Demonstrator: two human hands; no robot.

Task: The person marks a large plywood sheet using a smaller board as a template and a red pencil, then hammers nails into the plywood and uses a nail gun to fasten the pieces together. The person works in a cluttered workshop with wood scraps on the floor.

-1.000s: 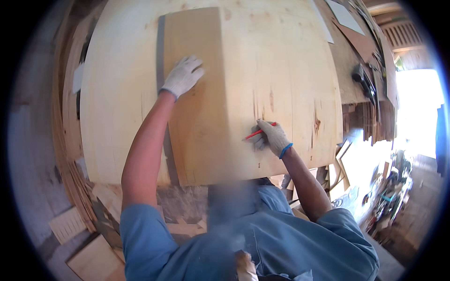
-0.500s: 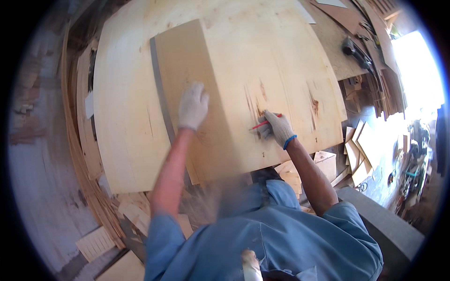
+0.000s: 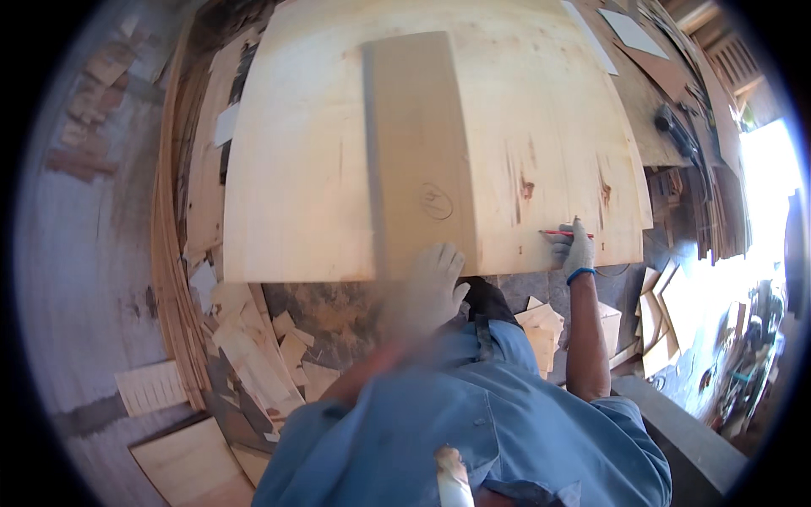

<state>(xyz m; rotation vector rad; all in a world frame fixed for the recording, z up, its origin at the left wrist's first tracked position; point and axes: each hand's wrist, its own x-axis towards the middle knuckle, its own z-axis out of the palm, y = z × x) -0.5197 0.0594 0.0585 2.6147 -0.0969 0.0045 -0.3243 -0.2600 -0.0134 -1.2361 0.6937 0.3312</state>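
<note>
A long brown board (image 3: 418,118) lies flat on a large pale plywood sheet (image 3: 296,169), running from the near edge toward the far side. It bears a circled pencil mark. My left hand (image 3: 435,275), in a white glove, rests at the board's near end with its fingers stretched out; the wrist and forearm are smeared by motion. Over the sheet's near right part, my gloved right hand (image 3: 577,247) is closed on a red pencil (image 3: 555,232), whose tip points left. Dark knots mark the plywood beyond this hand.
Wood offcuts (image 3: 258,355) litter the floor below the sheet's near edge. A dark power tool (image 3: 673,127) sits on the bench at far right. Long wooden strips (image 3: 169,279) stand along the left, and more cut pieces (image 3: 663,313) lie at right.
My left hand has come from the middle of the brown board back to its near end. My right hand has shifted rightward, still gripping the pencil. The whole view has turned.
</note>
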